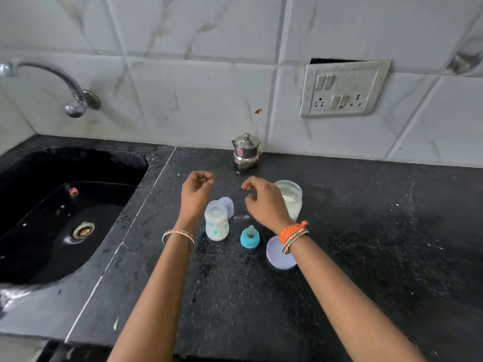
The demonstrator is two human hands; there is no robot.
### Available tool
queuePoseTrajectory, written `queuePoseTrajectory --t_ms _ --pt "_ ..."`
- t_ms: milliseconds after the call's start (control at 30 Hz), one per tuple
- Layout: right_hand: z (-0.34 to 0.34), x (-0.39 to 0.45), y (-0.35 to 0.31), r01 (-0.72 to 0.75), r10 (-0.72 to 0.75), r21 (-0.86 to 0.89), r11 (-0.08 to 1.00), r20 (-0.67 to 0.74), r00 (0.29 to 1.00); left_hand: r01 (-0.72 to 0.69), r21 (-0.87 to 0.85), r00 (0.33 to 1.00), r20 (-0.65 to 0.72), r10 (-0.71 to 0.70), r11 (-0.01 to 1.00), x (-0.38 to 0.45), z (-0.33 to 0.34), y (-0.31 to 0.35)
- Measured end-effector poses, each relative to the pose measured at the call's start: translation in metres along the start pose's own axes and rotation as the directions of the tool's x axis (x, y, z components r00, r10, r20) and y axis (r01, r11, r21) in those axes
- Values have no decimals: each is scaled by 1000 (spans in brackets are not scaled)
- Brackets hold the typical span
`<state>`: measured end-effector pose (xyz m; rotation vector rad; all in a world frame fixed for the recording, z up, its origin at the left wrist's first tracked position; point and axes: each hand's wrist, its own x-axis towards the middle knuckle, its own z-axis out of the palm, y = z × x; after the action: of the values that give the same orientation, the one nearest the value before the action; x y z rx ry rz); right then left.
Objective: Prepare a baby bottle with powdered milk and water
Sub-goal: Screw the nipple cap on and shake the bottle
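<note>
While both hands hover loosely curled and empty, left hand (196,190) and right hand (264,202), the open bottle (216,220) stands below the left fingers, the powder jar (291,198) behind the right, probably ready for filling.

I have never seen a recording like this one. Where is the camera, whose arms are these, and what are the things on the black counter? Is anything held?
There is no machine here. A person wears one camera on the head, so you look down along that person's own arms. The left hand and the right hand hover above the counter, loosely curled, and hold nothing. Between them stands an open baby bottle; behind it stands a small bluish cap. Nearer lies the teal teat ring. By the right wrist lies a round lid, and behind the right hand stands an open jar with white powder. A small metal pot stands by the wall, and a sink lies to the left.
</note>
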<state>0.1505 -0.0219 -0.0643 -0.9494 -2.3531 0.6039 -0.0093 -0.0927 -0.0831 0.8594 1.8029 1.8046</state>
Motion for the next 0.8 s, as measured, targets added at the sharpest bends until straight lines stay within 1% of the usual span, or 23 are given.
queuePoseTrajectory --t_ms 67,133,233,300,400,500,567,667,733,800 --pt "11 -24 -3 32 -30 -122 992 19 999 35 -17 999 -5 -35 999 -26 -11 -12" --pt "18 -41 -7 25 -16 -187 982 50 999 79 -39 997 -2 -79 996 -44 -18 -20" --pt "23 -56 -9 -48 93 -256 965 166 982 149 -85 988 57 -145 985 -60 -24 -24" --pt "27 -64 -10 -90 156 -273 958 230 961 157 -73 982 122 -147 985 -68 -25 -27" --pt "26 -71 -12 -148 195 -228 962 197 961 124 52 975 181 -131 991 -76 -24 -33" --pt "11 -65 -26 -164 177 -140 977 86 981 86 160 979 170 -113 983 -76 -23 -37" --pt "-3 -55 -41 -106 107 -85 991 17 994 82 197 983 144 -111 977 -74 -22 -37" --pt "-16 -39 -62 2 -3 -32 999 -35 999 69 198 985 139 -98 978 -73 -22 -34" --pt "-15 -28 -72 31 -32 -24 999 -30 999 62 177 987 135 -87 982 -73 -23 -32" --pt "-12 -20 -80 37 -36 -41 998 27 999 50 184 992 109 -71 982 -73 -24 -32"
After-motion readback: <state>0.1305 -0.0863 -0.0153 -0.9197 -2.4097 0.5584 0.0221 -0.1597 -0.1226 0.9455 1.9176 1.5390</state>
